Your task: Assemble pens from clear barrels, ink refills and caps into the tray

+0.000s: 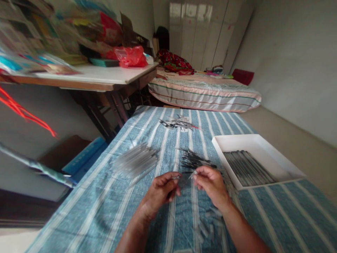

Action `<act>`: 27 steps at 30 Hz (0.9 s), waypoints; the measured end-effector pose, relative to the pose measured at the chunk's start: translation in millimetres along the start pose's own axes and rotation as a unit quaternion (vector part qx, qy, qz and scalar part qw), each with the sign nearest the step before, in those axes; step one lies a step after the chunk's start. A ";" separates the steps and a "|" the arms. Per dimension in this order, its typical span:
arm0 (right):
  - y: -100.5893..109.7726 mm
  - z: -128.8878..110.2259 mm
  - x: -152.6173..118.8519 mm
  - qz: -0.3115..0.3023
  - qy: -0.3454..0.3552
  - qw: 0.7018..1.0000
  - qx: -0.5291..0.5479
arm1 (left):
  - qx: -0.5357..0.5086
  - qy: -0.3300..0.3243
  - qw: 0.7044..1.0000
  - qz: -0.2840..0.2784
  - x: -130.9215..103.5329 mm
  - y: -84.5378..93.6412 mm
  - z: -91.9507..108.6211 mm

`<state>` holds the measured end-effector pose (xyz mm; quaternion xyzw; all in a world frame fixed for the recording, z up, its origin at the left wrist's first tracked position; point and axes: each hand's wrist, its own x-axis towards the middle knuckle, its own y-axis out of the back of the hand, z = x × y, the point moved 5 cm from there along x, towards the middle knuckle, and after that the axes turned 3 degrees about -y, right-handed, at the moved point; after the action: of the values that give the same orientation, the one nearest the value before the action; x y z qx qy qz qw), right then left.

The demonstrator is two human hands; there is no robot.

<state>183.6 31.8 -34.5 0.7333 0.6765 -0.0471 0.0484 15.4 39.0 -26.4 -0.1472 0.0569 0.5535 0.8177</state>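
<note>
Both hands are raised over the near middle of the cloth-covered bench [295, 211], close together but apart. The left hand [160, 189] has its grip pressed together, thumb against fingers, on a small grey piece [176, 177]; the right hand [212, 184] pinches a small pale piece [193, 174] just to the right of it. Blur hides exactly what either piece is.

Just beyond the right hand lies a loose pile of dark slim rods [196, 160]. To the left, a bundle of grey translucent tubes [139, 158] lies roughly parallel. On the right, a shallow white box [237, 141] holds a tidy row of grey rods [249, 168], while a smaller heap of thin strips [179, 123] sits at the far end.

The pinched pieces look very light and probably stiff, perhaps smooth enough to roll or slip — fingertips on opposite sides should hold them, with little force. The tubes look rigid but slender; mid-length seems the steadiest place to take one, since pressing sideways on an end could bend or crack it.
</note>
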 end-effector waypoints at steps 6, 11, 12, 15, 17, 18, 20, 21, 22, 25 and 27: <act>17.1 -6.6 -4.9 -0.040 0.023 0.919 -0.391 | 0.002 0.009 0.995 0.096 1.2 10.7 4.3; 9.0 -30.0 19.6 -0.001 0.074 0.835 -0.545 | 0.005 0.017 0.993 0.117 1.1 9.3 4.5; 1.8 -33.2 27.9 -0.006 0.080 0.812 -0.577 | 0.004 0.017 0.993 0.119 0.9 9.1 4.2; -23.0 -38.1 52.9 -0.026 0.092 0.768 -0.634 | -0.002 0.015 0.993 0.116 0.8 9.5 3.0; -38.1 -38.2 66.1 -0.040 0.096 0.757 -0.645 | -0.006 0.017 0.994 0.110 1.3 10.2 1.8; -44.2 -37.4 71.2 -0.046 0.098 0.752 -0.650 | -0.007 0.019 0.994 0.107 1.7 10.4 1.1; -52.3 -35.3 78.3 -0.056 0.100 0.745 -0.658 | -0.012 0.023 0.995 0.100 2.5 10.4 -0.2; -54.5 -34.5 80.3 -0.060 0.100 0.743 -0.659 | -0.015 0.024 0.995 0.097 2.9 10.2 -0.7; -55.5 -34.0 81.5 -0.064 0.102 0.742 -0.659 | -0.019 0.023 0.995 0.094 3.2 9.8 -0.9; -52.5 -35.6 78.9 -0.070 0.112 0.752 -0.646 | -0.030 0.020 0.995 0.088 3.3 8.6 -0.8; -47.1 -36.8 72.0 -0.073 0.124 0.764 -0.629 | -0.036 0.019 0.996 0.085 2.8 7.8 0.0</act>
<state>142.6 111.7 -8.0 0.4857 0.6060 0.4774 0.4111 9.3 44.1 -28.5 -0.1817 0.0646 0.6195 0.7609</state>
